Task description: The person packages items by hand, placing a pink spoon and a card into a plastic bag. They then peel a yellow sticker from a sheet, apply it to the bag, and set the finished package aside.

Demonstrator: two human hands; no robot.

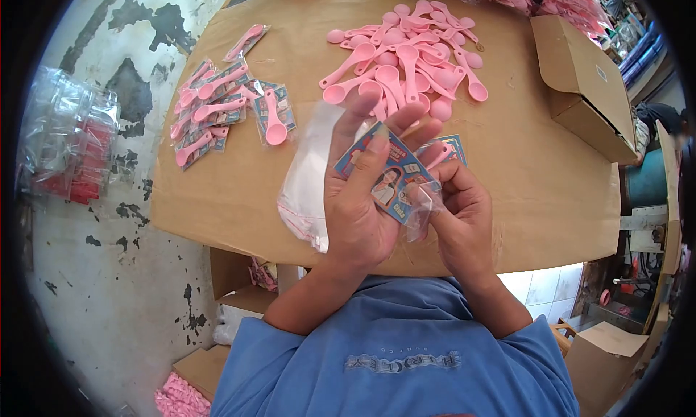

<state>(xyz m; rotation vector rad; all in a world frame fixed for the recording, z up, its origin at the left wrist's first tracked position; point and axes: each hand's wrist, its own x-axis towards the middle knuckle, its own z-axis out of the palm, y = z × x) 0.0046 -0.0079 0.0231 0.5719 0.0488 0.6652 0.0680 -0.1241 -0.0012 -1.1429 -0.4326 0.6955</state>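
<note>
My left hand is closed on a blue printed card, with the thumb lying across its face and the fingers behind it. At the card's lower right corner, my right hand pinches a clear plastic bag. Whether the bag covers the whole card is hard to tell. Just behind the hands, another blue card and a piece of a pink spoon show. A stack of clear bags lies beside my left wrist. Beyond my fingertips is a heap of pink measuring spoons.
Several bagged spoons with cards lie on the left of the brown-covered table. An open cardboard box stands at the right edge. Pink bagged goods are at the back right. Clear bags hang at far left.
</note>
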